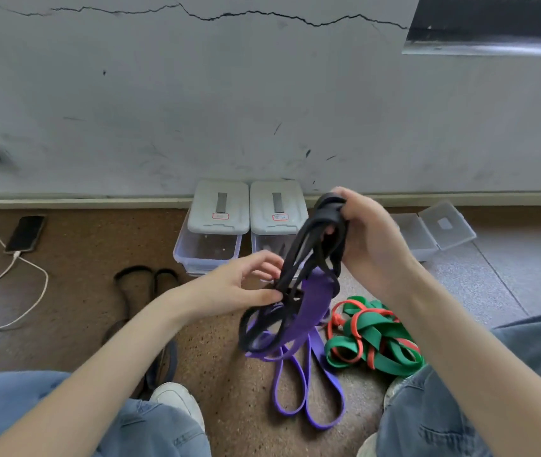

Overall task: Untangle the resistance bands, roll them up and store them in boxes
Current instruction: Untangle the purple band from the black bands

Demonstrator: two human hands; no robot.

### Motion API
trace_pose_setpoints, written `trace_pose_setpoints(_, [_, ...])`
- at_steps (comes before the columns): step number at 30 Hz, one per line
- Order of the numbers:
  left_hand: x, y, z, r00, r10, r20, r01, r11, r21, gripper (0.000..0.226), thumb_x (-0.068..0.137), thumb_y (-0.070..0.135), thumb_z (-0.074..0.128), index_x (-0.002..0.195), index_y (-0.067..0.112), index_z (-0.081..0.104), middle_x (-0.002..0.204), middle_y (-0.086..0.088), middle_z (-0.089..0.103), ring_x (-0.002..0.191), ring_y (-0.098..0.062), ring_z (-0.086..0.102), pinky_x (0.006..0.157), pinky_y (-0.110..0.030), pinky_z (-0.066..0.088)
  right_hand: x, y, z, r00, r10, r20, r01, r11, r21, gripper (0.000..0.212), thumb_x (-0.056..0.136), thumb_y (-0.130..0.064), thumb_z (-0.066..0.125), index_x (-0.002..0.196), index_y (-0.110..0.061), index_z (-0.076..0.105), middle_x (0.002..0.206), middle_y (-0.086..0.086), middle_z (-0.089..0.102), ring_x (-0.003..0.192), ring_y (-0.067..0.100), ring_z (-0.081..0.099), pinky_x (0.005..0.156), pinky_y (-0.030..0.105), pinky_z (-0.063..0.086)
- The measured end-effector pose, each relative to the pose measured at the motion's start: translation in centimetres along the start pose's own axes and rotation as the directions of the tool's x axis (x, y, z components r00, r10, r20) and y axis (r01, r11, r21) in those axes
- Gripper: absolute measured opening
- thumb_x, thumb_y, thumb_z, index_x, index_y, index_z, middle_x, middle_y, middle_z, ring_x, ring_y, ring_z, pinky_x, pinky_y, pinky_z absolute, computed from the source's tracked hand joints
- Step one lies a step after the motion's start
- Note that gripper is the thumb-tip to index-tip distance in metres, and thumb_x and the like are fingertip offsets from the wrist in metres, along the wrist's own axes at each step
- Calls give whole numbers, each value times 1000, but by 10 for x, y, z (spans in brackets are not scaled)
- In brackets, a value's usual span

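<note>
Head view: the right hand [369,240] grips the top of a black band [298,268], fingers curled round a bunched or part-rolled end held up in front of the boxes. The left hand [246,285] pinches a strand of the same band lower down, thumb and fingertips closed on it just where it crosses the purple band [308,328]. The purple band hangs threaded through the black loops, its long ends trailing onto the floor [74,291] between the knees. A green band [378,338] and a red band [355,324] lie knotted together on the floor just to the right, apart from the hands.

The step in hand looks like freeing black from purple. To do it well, the right hand should hold the bunch high so the loops hang open, and the left should trace one black strand to its crossing and ease it off the purple, not tug (pulling rubber tends to tighten a knot). Letting the purple's weight draw it down may help.

Two lidded boxes [218,222] stand side by side against the wall, closed; a smaller open case [434,232] sits to their right. Another dark band [137,291] lies on the floor to the left, near a phone [25,234] on its cable [9,285].
</note>
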State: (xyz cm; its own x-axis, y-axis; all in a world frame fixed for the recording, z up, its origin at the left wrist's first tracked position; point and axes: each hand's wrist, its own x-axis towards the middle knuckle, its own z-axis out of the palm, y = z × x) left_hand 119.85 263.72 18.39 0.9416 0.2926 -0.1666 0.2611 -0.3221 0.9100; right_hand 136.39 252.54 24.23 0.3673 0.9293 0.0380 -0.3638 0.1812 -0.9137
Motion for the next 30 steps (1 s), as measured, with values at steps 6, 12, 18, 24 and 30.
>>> trace_pose_setpoints(6, [-4,-2,-18,932,2,-362,93,965,246,21,80,40,66,80,27,49,67,9,58,60,1,54,52,-17,39,5,16,-12,996,14,-88,-77,637,-767,13,75,-17,48,63,-11,51,56,-1,47,57,17,46,57,29,37])
trace_pose_setpoints(12, [-22,37,-45,931,-60,-361,-124,877,-465,21,82,26,59,101,22,52,76,-1,73,65,-16,70,52,-24,53,4,39,-26,897,442,-7,-110,208,-972,31,80,-8,59,103,-27,51,73,-10,55,61,4,51,53,19,39])
trace_pose_setpoints(18, [-22,36,-41,908,-155,-388,19,943,-332,27,94,18,47,101,39,64,83,4,73,71,-11,68,65,-28,46,5,35,-33,947,289,-142,-204,195,-959,7,89,-22,56,90,-26,62,82,-1,64,70,13,60,57,21,49])
trace_pose_setpoints(24, [-23,26,-38,897,-253,-363,283,958,33,43,86,43,59,48,21,60,49,14,56,52,3,51,62,-24,34,9,30,-35,958,-119,-260,-185,435,-881,22,94,-28,51,76,-18,60,54,-8,47,53,8,43,49,23,31])
trace_pose_setpoints(30, [-21,36,-39,886,-137,-444,137,990,-33,14,89,25,60,78,28,69,78,8,73,74,-5,70,80,-26,45,6,35,-28,988,13,-154,-139,505,-852,27,95,-25,51,70,-21,61,50,-13,48,52,3,46,59,21,45])
